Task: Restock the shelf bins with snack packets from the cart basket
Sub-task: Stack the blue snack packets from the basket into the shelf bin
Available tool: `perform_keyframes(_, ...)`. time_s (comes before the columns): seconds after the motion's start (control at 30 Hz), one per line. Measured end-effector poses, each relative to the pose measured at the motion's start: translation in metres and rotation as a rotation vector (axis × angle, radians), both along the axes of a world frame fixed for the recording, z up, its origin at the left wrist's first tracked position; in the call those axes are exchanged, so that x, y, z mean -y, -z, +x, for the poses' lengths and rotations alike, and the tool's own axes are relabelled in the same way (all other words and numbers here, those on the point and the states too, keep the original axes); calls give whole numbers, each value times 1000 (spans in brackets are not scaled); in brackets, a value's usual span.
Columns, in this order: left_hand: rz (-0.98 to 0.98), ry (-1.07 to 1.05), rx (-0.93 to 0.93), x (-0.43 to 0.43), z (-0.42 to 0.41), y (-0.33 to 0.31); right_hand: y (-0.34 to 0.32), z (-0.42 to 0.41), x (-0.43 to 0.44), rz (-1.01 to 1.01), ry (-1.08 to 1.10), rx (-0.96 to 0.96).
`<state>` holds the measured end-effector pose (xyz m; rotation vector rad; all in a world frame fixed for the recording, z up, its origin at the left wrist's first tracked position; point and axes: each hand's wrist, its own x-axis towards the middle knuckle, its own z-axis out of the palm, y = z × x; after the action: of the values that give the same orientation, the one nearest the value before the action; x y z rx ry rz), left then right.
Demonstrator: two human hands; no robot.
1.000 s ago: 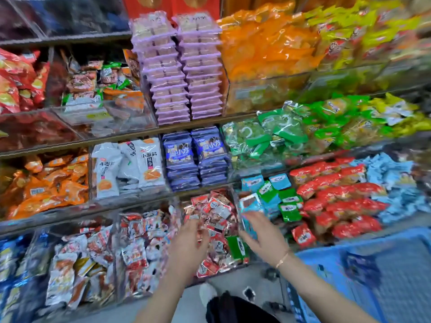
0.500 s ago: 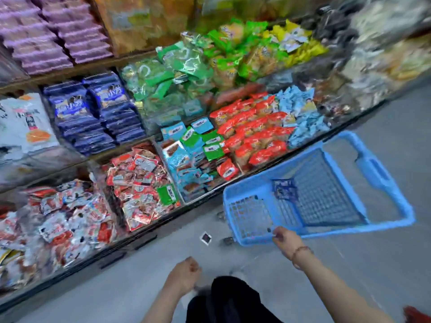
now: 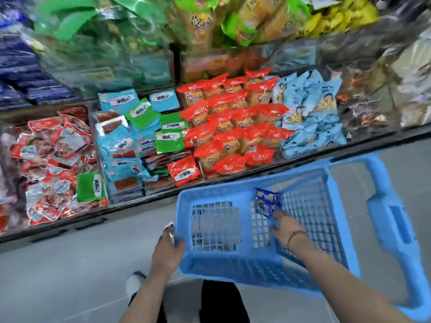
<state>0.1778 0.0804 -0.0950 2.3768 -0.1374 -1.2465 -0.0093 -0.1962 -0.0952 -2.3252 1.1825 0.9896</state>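
Basket (image 3: pixel 233 269) front and centre in the head view, bright blue mesh, tilted up off the grey floor (image 3: pixel 70 264). One dark blue snack packet (image 3: pixel 267 202) is inside it, propped against the mesh near the middle of the far side. Right hand (image 3: pixel 285 229) is down inside the basket, a thin bracelet (image 3: pixel 295 235) at the wrist, fingers (image 3: pixel 278 216) stretched out and loose, tips meeting the packet's near edge; nothing is clasped yet. Left hand (image 3: pixel 166 250) sits outside the basket's near left corner, thumb up against the rim. Is it clamped on that rim? Blur says cannot tell, and a small whitish blur at its fingertips cannot be made out either.

Just beyond the basket's far rim run the shelf bins (image 3: pixel 149 198), packed. Straight past the basket, rows of red packets (image 3: pixel 233 127). To the right of those, pale blue packets (image 3: pixel 310 117) heaped up. Off the basket's far left corner, teal and green packets (image 3: pixel 130 136) in leaning stacks, and farther left again a jumble of red-and-white packets (image 3: pixel 53 159). Upper shelves above are smeared green, orange and yellow.
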Motion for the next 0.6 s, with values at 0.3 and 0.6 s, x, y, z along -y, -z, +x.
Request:
perform_keyframes(0.3, 47, -261, 384, 32, -27, 65, 112, 30, 83, -73, -203, -240)
perform_keyframes(0.6, 39, -234, 465, 33, -32, 66, 130, 41, 75, -239, -334, -253)
